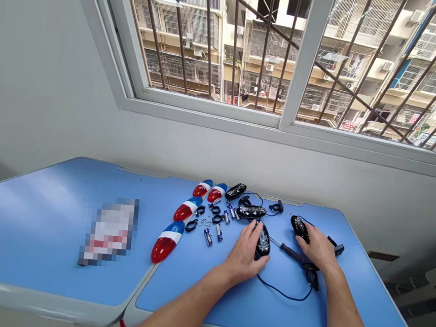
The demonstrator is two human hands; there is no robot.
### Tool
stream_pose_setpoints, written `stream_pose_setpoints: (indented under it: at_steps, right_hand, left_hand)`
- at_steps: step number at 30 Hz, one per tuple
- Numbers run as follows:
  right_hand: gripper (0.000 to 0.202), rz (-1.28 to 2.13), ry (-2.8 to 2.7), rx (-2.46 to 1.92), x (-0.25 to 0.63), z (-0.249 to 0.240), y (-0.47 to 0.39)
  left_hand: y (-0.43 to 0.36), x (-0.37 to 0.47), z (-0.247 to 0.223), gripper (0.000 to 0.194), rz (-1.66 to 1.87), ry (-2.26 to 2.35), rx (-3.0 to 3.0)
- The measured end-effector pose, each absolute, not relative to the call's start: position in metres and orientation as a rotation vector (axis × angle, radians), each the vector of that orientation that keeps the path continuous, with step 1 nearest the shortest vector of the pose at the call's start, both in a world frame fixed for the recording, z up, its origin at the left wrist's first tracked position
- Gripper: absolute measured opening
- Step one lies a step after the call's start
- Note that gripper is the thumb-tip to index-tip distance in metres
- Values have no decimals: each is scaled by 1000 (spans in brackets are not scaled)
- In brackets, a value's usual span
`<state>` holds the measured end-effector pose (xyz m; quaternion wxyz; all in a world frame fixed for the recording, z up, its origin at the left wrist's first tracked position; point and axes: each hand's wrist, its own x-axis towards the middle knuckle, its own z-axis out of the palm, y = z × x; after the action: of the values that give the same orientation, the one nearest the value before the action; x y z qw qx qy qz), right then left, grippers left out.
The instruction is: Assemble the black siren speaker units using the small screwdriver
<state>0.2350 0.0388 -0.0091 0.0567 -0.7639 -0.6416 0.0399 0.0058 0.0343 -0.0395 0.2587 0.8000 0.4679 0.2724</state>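
Observation:
My left hand (pixel 245 251) curls its fingers and thumb around a black oval housing (pixel 263 240), whose open inner side faces up. Closed on the near end of another black oval housing (pixel 298 227), my right hand (pixel 319 248) rests farther right. Between the hands lies a screwdriver (pixel 290 252) with a black handle, its shaft pointing left. A thin black cable (pixel 281 292) loops in front from the left housing toward a small black clip part (pixel 311 279) beside my right wrist. More black oval housings (pixel 251 211) lie beyond my left hand.
Red, white and blue oval covers (pixel 168 242) line the left side of the parts. Several batteries (pixel 219 232), black ring clamps (pixel 191 226) and small screws (pixel 205 222) lie among them. A blurred pale object (pixel 110 233) is on the left tabletop. A barred window is behind.

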Motion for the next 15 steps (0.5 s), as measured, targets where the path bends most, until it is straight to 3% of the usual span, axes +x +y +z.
stream_pose_setpoints:
  at_steps: [15]
  right_hand:
    - [57,87,-1953,-2333,236,-14,40]
  left_hand:
    - [27,6,-27,82,651,1371,2106]
